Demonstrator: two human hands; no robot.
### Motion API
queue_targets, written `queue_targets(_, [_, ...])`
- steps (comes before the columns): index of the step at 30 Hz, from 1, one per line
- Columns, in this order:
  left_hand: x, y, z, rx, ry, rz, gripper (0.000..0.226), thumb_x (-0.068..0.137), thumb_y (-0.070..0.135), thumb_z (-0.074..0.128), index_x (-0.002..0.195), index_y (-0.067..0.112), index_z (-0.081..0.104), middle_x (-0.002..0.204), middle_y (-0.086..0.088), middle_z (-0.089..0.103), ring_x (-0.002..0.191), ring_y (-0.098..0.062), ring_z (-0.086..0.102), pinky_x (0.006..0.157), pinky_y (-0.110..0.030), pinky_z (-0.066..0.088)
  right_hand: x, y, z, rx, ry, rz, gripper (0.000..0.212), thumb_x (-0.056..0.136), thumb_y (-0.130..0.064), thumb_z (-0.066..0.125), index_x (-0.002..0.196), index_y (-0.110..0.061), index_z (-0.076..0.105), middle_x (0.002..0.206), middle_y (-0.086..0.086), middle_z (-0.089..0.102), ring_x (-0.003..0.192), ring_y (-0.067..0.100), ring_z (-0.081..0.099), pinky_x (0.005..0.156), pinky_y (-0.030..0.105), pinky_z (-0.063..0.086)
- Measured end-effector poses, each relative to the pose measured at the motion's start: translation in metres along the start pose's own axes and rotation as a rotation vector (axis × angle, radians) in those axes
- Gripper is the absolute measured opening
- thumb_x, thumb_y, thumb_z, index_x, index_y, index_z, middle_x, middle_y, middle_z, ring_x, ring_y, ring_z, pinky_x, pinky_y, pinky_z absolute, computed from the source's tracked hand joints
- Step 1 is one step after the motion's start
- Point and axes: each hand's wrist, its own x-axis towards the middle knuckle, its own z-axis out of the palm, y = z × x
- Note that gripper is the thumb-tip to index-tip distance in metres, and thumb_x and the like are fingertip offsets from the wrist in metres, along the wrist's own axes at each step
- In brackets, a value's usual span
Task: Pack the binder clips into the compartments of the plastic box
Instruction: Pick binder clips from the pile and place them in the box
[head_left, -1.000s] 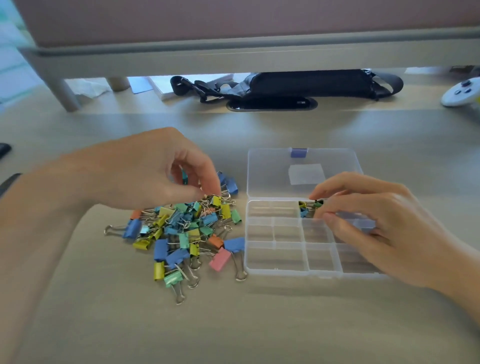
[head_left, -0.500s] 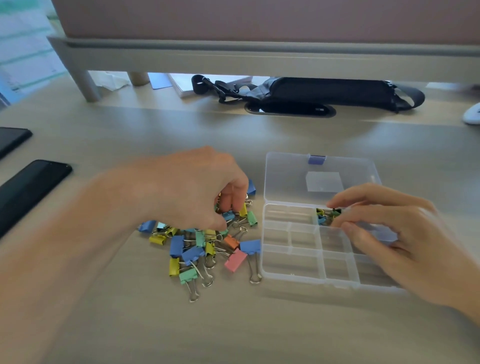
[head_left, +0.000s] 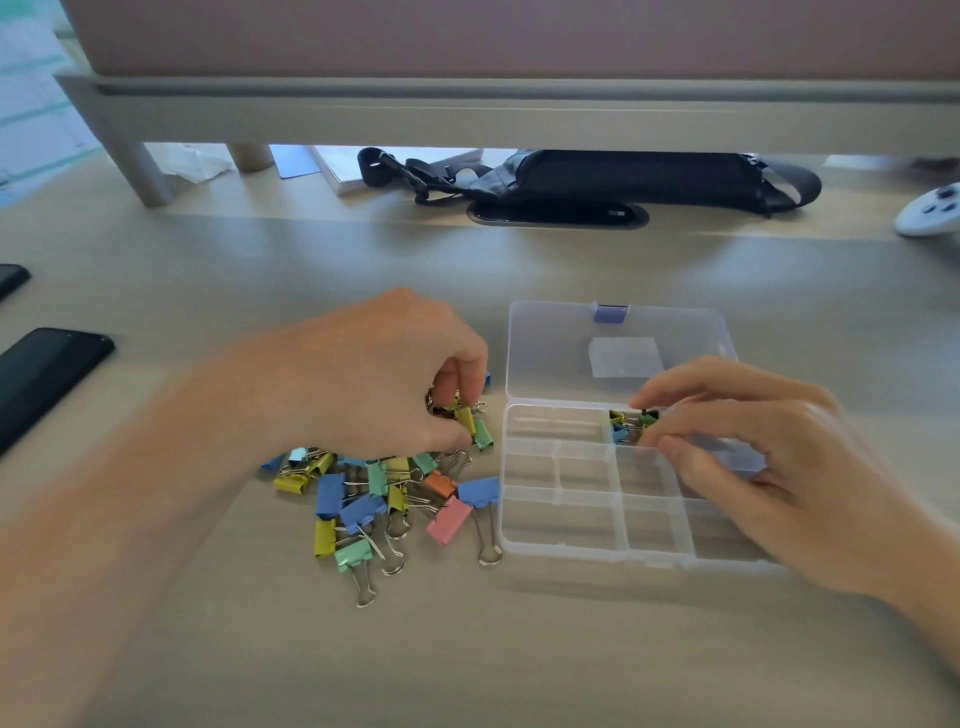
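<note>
With my left hand (head_left: 374, 379), fingers (head_left: 457, 374) pinch small coloured metal binder clips (head_left: 465, 418) from the pile beneath. They are bound, I judge, for the clear plastic compartment box (head_left: 561, 525) just right. On my right hand (head_left: 779, 457), fingers (head_left: 691, 389) curl over clips already packed, likely steadying the box; whether they grip, I cannot tell. A second ago the left hovered; the right has stayed.

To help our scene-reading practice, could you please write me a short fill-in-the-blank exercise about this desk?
The left hand pinches binder clips at the pile, which lies to the ____ of the plastic box. The box's lid is ____. The packed clips occupy only ____ compartment, by the right hand.
Missing words: left; open; one.
</note>
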Motion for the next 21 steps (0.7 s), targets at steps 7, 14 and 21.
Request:
queue_targets(7, [-0.001,-0.001,0.003,0.000,0.010,0.016,0.015,0.078,0.041,0.079,0.085,0.039,0.066,0.078,0.019,0.062,0.082,0.003,0.058,0.061,-0.016,0.043,0.000,0.001,0.001,0.001,0.005,0.002,0.020,0.096,-0.024,0.062,0.092,-0.022,0.082,0.116,-0.018,0.065,0.097,0.006,0.069,0.083,0.021,0.051])
queue_targets(14, [-0.002,0.012,-0.012,-0.544,0.116,0.144,0.015,0.086,0.021,0.079,0.099,0.022,0.071,0.093,0.012,0.077,0.090,-0.008,0.074,0.085,-0.024,0.058,0.000,0.003,0.001,-0.020,-0.008,0.008,0.020,0.096,-0.023,0.062,0.094,-0.023,0.082,0.117,-0.016,0.066,0.101,0.005,0.068,0.087,0.022,0.050])
queue_targets(21, [0.013,0.049,0.008,-0.680,0.200,0.142,0.020,0.076,0.024,0.087,0.090,0.023,0.073,0.082,0.013,0.078,0.076,-0.011,0.076,0.077,-0.038,0.063,0.000,0.005,0.001,0.006,-0.011,0.009,0.020,0.097,-0.021,0.061,0.092,-0.020,0.081,0.114,-0.014,0.067,0.102,0.006,0.068,0.087,0.027,0.052])
